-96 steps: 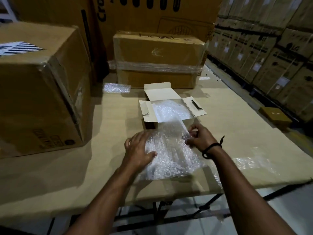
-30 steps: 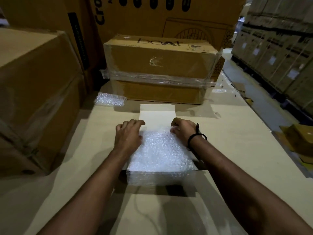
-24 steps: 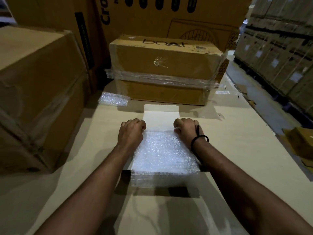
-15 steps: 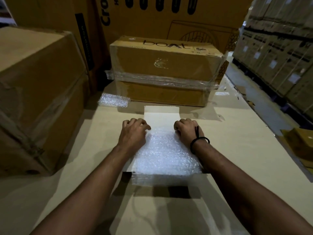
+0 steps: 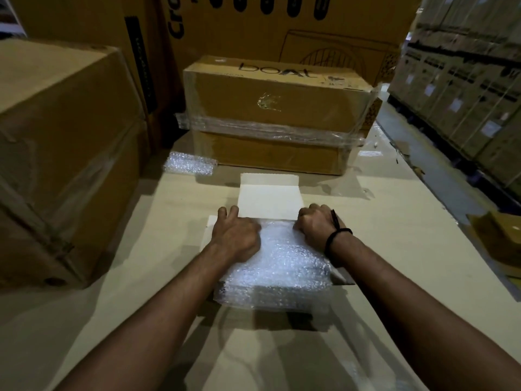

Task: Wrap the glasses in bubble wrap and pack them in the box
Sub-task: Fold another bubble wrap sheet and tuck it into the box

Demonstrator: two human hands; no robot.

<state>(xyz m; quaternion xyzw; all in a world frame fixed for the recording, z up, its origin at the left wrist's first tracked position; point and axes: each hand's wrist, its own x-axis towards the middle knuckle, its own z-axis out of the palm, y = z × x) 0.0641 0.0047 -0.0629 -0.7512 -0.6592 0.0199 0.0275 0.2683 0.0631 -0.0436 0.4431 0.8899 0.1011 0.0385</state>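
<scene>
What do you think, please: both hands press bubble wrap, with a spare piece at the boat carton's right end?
Wrong end: the head view shows the spare piece at the left end of the boat carton; left hand and right hand do press the bubble wrap.

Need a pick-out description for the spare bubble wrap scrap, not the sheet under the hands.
Find the taped carton marked boat at the far end of the table. Just off its front left corner lies a small bubble wrap scrap. Unlike the big sheet under the left hand and right hand at the white box, nothing touches it.
</scene>
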